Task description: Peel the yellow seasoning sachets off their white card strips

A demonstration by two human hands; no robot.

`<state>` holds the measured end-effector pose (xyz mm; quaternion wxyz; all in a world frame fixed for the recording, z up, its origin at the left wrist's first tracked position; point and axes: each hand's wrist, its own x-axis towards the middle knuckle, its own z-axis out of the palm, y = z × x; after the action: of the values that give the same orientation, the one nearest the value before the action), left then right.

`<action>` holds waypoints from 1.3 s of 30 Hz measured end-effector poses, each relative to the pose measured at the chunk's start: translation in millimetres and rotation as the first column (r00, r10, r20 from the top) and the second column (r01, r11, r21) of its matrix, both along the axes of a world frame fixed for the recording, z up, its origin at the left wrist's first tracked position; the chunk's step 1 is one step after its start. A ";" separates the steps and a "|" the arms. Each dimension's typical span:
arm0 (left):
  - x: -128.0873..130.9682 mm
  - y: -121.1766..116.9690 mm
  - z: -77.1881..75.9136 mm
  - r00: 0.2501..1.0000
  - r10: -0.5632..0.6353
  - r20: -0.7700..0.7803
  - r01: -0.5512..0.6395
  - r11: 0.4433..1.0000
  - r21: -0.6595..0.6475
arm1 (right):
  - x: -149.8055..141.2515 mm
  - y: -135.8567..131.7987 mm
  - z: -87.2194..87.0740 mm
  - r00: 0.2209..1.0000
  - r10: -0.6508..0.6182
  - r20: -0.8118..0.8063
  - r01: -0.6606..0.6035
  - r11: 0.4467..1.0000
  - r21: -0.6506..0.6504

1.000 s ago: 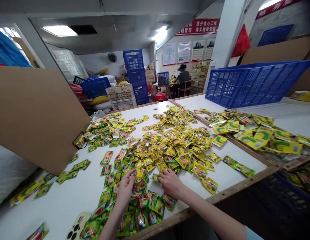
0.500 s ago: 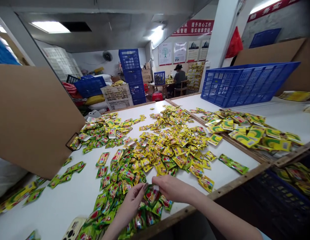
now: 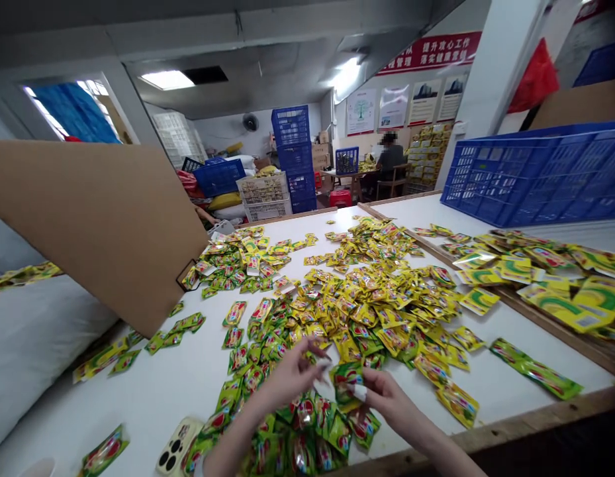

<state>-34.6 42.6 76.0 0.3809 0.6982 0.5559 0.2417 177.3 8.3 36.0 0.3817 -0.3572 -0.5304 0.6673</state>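
1. Grips green pkt point(image 3: 345, 383) in R hand point(image 3: 390, 401) alone, pinched betw. thumb & fingers, held up just on near side of yellow heap point(image 3: 357, 298).
2. Had both hands close together approx. half a sec. ago; now has L hand point(image 3: 294, 372) apart from green pkt, w/ fingers loosely spread, too blurred to confirm empty.
3. Suggests handling left to R hand, w/ L hand freed; leaves many loose green pkts point(image 3: 303, 412) lying nearer than yellow heap.
4. Reads "提升攻心工作" on red banner point(image 3: 446, 50), high beyond yellow heap; above a 2nd line starting "落实".
5. Can't make out pkt labels, nor lettering on phone point(image 3: 179, 445), nearer & left of yellow heap, nor small print on tree poster point(image 3: 361, 112), beyond it.
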 end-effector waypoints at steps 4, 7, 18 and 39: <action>-50.7 82.2 11.5 0.918 0.331 -0.216 -0.315 0.943 0.106 | 26.2 -1.1 -6.6 0.994 -0.112 0.013 0.112 0.994 0.007; -82.1 119.4 5.8 0.803 0.465 -0.372 -0.462 0.881 0.102 | 37.7 -4.9 -14.8 0.994 -0.104 0.021 0.104 0.994 -0.036; -41.9 59.0 -4.3 0.911 0.237 -0.338 -0.073 0.898 0.434 | 16.0 14.2 23.6 0.949 -0.206 0.238 0.116 0.932 0.344; 49.2 -52.5 14.3 0.560 0.255 0.788 -0.101 0.965 -0.241 | 21.4 -12.7 61.8 0.903 -0.292 -0.315 0.304 0.953 -0.014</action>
<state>14.6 -9.9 90.3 0.6237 0.4149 0.4053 0.5240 198.6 -4.4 97.8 0.5648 -0.3167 -0.4141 0.6397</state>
